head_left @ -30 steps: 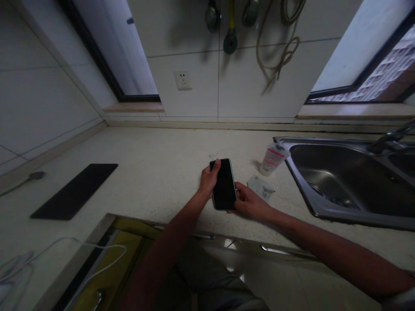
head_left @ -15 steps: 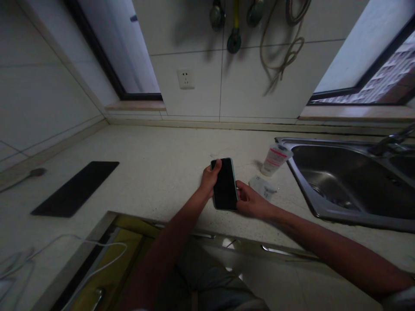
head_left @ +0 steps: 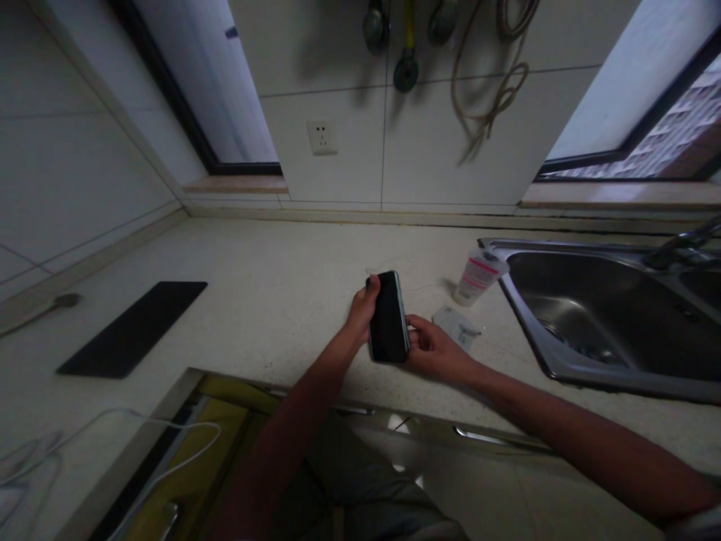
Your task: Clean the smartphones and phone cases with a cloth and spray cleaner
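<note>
A dark smartphone (head_left: 388, 319) with a pale green edge is held just above the light stone counter (head_left: 270, 285), screen up and tilted so its right edge is raised. My left hand (head_left: 361, 309) grips its left side, thumb near the top corner. My right hand (head_left: 436, 349) holds the lower right edge with the fingertips. A small white packet (head_left: 457, 324) lies on the counter just right of my right hand. A white tube with a pink label (head_left: 476, 276) lies beyond it, by the sink rim.
A steel sink (head_left: 597, 315) fills the right side, with a tap (head_left: 684, 242) at its back. A black flat mat (head_left: 134, 327) lies at the left, white cables (head_left: 113, 432) at the near left. A wall socket (head_left: 321, 137) and hanging hoses (head_left: 490, 83) are on the tiled wall.
The phone has tilted, its right edge lifted, so it looks narrower. Both hands stay on it in nearly the same place.
</note>
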`<state>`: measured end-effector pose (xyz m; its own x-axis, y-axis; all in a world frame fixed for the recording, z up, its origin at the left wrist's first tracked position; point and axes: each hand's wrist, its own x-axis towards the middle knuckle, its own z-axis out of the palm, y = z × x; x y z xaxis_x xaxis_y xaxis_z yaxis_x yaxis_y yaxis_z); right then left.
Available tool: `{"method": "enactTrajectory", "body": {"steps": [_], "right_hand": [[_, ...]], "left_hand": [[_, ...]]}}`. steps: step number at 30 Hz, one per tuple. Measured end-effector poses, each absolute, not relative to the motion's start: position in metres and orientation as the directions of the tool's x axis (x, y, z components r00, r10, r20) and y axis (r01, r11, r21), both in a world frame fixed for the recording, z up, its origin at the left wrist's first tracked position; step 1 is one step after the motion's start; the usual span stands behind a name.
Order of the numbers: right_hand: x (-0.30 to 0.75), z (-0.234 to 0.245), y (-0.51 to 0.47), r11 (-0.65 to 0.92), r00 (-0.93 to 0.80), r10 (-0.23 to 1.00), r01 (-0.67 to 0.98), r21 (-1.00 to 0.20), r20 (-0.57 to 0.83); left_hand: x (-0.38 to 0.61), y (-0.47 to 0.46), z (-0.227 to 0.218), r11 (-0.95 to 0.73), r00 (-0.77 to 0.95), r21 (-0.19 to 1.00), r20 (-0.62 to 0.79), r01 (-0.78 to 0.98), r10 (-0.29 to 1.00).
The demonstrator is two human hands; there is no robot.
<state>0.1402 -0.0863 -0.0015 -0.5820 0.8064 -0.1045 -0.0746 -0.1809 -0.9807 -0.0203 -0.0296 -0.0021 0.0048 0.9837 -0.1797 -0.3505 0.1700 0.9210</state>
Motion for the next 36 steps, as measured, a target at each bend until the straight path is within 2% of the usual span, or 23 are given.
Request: {"method": "enactTrajectory", "body": {"steps": [4, 7, 10, 14, 16, 20, 24, 30, 36], "right_hand": [[0.141, 0.004, -0.082, -0.218, -0.527, 0.839, -0.091, -0.972, -0.139], [0.145, 0.009, -0.077, -0.208, -0.531, 0.842, -0.150, -0.967, -0.099], [0.151, 0.011, -0.071, -0.146, -0.508, 0.860, -0.167, -0.975, -0.042], [0.159, 0.007, -0.060, -0.013, -0.430, 0.902, -0.098, -0.995, 0.031], [0.161, 0.006, -0.056, 0.066, -0.412, 0.907, -0.058, -0.996, 0.084], [0.160, 0.007, -0.055, 0.189, -0.443, 0.878, -0.030, -0.981, 0.183], [0.159, 0.008, -0.059, 0.235, -0.459, 0.865, 0.008, -0.972, 0.205], [0.161, 0.005, -0.066, 0.263, -0.484, 0.857, 0.114, -0.958, 0.177], [0.157, 0.007, -0.079, 0.403, -0.450, 0.848, 0.204, -0.892, 0.280]], "left_hand": [[-0.017, -0.028, -0.009, 0.019, -0.169, 0.979, -0.054, -0.203, 0.984], [-0.014, -0.030, -0.012, -0.112, -0.262, 0.992, 0.093, -0.060, 0.961], [-0.013, -0.037, -0.011, -0.166, -0.145, 0.984, 0.157, -0.057, 0.977], [-0.013, -0.046, -0.010, -0.116, 0.142, 0.993, 0.117, -0.018, 0.983], [-0.014, -0.047, -0.012, -0.102, 0.237, 0.993, 0.113, -0.057, 0.965], [-0.017, -0.044, -0.016, -0.040, 0.305, 0.986, 0.088, -0.161, 0.948], [-0.019, -0.045, -0.013, 0.055, 0.330, 0.972, 0.025, -0.228, 0.944], [-0.021, -0.048, -0.005, 0.119, 0.359, 0.951, -0.010, -0.284, 0.933], [-0.024, -0.050, -0.006, 0.176, 0.477, 0.941, -0.017, -0.290, 0.879]]}}
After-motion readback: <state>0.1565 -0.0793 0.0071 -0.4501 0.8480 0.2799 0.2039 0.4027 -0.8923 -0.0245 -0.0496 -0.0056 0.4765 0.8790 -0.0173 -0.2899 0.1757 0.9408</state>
